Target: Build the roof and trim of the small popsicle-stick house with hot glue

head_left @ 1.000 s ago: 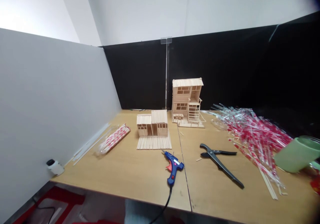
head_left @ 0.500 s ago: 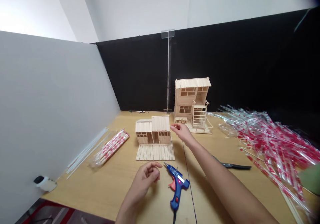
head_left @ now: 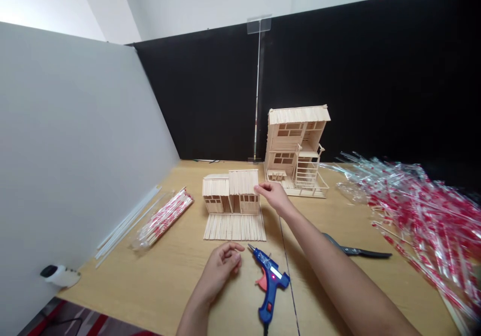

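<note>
A small house of pale wooden sticks [head_left: 235, 227] stands mid-table, with a two-part roof and a slatted deck in front. At the right edge of its roof, my right hand [head_left: 273, 194] has thumb and fingertips pinched together; whether a small piece is between them is too small to tell. My left hand [head_left: 222, 267] hovers in front of the deck, fingers loosely curled and apart, holding nothing. Just right of it lies a blue glue gun [head_left: 269, 288] with a red trigger, its nozzle towards the house.
Behind to the right stands a taller stick house [head_left: 283, 145]. Plastic wrappers [head_left: 424, 211] pile up at the right, near black-bladed scissors [head_left: 361, 252]. At left lie a bagged stick bundle [head_left: 165, 218], glue sticks [head_left: 126, 226] and a white bottle [head_left: 60, 276].
My right hand has come slightly closer to the small house's roof edge, its fingers now pinched there. The camera view has shifted a little; my left hand stays much the same.
</note>
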{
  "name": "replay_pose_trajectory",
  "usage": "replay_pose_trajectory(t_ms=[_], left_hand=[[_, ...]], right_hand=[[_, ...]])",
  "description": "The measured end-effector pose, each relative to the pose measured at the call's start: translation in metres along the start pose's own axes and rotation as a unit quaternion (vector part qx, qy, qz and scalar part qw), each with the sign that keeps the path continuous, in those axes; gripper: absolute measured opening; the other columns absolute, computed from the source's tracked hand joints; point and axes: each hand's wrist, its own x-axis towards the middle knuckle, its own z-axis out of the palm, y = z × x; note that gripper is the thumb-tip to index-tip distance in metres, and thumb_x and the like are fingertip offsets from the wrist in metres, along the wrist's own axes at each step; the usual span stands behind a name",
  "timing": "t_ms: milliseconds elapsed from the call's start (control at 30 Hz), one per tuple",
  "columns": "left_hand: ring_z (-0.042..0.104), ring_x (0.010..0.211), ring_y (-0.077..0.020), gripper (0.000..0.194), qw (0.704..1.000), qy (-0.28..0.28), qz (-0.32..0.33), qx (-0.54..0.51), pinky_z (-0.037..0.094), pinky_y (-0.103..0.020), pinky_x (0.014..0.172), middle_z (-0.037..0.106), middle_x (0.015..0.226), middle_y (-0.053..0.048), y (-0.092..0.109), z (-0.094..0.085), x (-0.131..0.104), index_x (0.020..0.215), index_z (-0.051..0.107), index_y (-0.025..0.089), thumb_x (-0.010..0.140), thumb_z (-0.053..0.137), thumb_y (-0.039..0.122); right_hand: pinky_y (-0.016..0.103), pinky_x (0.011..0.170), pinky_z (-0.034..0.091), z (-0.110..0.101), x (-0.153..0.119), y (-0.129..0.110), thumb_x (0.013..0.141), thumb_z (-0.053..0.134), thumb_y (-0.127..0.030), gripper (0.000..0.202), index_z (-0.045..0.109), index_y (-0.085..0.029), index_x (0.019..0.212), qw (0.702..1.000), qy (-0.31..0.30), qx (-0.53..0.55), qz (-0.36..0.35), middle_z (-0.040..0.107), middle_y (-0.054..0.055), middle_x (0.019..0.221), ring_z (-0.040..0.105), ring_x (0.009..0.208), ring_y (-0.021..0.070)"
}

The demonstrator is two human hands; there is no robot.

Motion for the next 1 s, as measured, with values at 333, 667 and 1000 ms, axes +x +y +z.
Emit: replay_pose_trajectory(t_ms=[333, 667, 1000], left_hand=[[0.048, 0.062, -0.0103, 0.042, 1.0, -0.003, -0.006, -0.004, 0.035, -0.023, 0.06, 0.053, 0.068, 0.001, -0.0033, -0.0023, 0.0007, 0.103, 0.062, 0.013, 0.082, 0.067, 0.05], [0.048, 0.061, -0.0103, 0.041, 1.0, -0.009, -0.003, 0.001, 0.036, -0.023, 0.06, 0.054, 0.069, 0.0, -0.0065, -0.0045, 0.0011, 0.103, 0.061, 0.013, 0.084, 0.065, 0.05], [0.049, 0.063, -0.0107, 0.041, 1.0, -0.009, -0.001, 0.008, 0.036, -0.024, 0.061, 0.055, 0.07, -0.001, -0.0083, -0.0049, 0.0011, 0.104, 0.061, 0.013, 0.085, 0.064, 0.049]], right_hand=[[0.032, 0.071, 0.044, 0.0009, 0.0004, 0.004, 0.072, 0.067, -0.05, 0.035, 0.071, -0.015, 0.071, 1.0, 0.004, 0.001, -0.007, 0.069, 0.006, 0.07, 0.059, 0.069, 0.02], [0.032, 0.07, 0.044, 0.0004, -0.0021, -0.0006, 0.072, 0.069, -0.05, 0.035, 0.07, -0.015, 0.068, 1.0, 0.002, 0.001, -0.001, 0.069, 0.005, 0.069, 0.06, 0.069, 0.0208], [0.032, 0.072, 0.044, 0.0018, -0.0009, 0.0027, 0.071, 0.069, -0.05, 0.035, 0.07, -0.015, 0.07, 1.0, 0.008, 0.007, 0.004, 0.07, 0.006, 0.071, 0.061, 0.071, 0.0209]])
